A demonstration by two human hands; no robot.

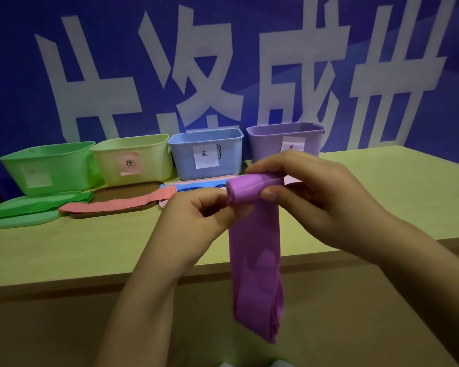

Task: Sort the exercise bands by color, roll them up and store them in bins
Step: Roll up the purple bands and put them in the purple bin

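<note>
At the far left, the green bands [24, 210] lie flat and unrolled on a green lid [19, 223] in front of the green bin [51, 165]. Next to the right, the pink bands [117, 203] rest flat on a brown tray [127, 192] before the yellow bin [135, 160], and the blue bands [196, 187] lie flat before the blue bin [207, 152]. Sorting by color looks done, but rolling seems only begun, and whether any bin holds a roll cannot be told from here. In the middle, held above the near edge of the table [382, 197], is the purple band [255, 247]: its top is wound into a short roll, its long tail hanging loose. The left hand [196, 221] pinches the roll's left end; the right hand [316, 189] curls around its right part. The purple bin [284, 141] waits behind, far right of the row.
</note>
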